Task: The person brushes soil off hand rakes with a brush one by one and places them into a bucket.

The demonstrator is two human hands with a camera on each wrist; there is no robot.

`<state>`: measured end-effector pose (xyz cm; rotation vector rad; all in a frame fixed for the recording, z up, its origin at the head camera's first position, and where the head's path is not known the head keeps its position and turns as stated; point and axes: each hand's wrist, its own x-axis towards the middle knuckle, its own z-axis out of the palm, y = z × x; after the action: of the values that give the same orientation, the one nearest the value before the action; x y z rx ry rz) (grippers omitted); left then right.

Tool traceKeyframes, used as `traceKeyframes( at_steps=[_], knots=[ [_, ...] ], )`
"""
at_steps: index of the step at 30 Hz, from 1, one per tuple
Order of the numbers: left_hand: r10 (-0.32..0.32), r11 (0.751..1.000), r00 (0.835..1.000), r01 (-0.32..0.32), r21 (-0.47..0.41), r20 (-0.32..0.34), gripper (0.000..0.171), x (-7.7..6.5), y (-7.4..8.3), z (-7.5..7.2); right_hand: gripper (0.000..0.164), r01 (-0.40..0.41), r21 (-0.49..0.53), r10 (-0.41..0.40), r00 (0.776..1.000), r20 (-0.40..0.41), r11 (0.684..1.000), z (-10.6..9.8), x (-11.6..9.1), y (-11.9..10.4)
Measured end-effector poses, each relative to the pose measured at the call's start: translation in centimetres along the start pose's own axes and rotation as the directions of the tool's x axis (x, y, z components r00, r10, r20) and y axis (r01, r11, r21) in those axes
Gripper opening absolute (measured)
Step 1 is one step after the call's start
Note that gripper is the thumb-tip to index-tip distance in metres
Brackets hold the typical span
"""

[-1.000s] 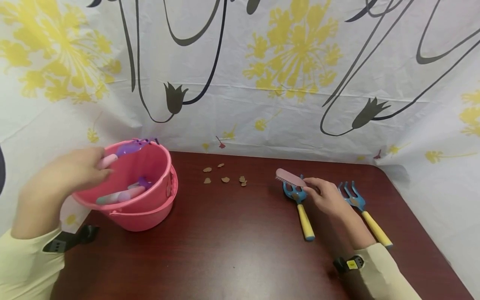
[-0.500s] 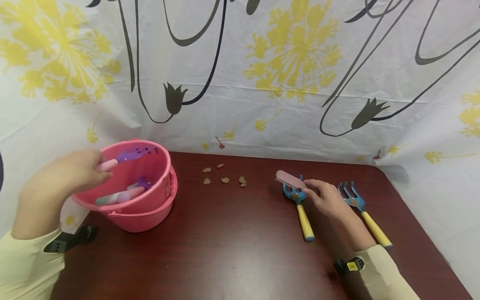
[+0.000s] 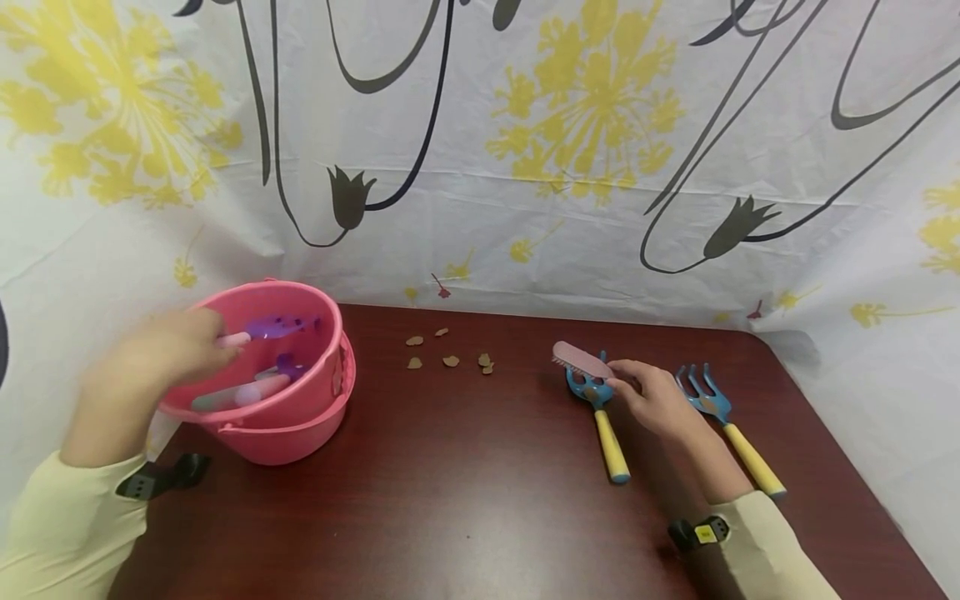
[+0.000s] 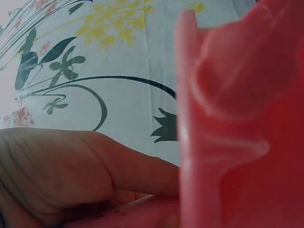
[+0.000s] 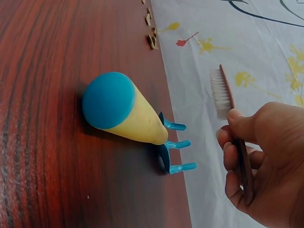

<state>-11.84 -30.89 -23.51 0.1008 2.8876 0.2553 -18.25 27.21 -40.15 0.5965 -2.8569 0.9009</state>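
At table left, a purple toy rake [image 3: 276, 327] is gripped by the left hand [image 3: 161, 354] over the pink bucket [image 3: 300, 392]; the stacked bucket could be tipped if its rim is knocked. At right, a pink brush [image 3: 581, 359] is pinched by the right hand [image 3: 656, 398] above a blue rake [image 3: 600, 408]; bristles could be snagged on tines.

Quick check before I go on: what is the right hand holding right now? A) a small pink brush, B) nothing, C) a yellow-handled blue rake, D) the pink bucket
A: the right hand pinches the small pink brush by its handle, bristles down above the blue rake lying on the table; the right wrist view shows fingers curled round the brush handle.
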Motion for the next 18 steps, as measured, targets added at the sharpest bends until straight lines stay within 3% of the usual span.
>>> traceKeyframes(
  at_steps=[18],
  knots=[
    [0.008, 0.996, 0.999, -0.003, -0.093, 0.046, 0.027, 0.86, -0.10, 0.86, 0.032, -0.001, 0.011, 0.001, 1.000, 0.012, 1.000, 0.15, -0.11, 0.30]
  ],
)
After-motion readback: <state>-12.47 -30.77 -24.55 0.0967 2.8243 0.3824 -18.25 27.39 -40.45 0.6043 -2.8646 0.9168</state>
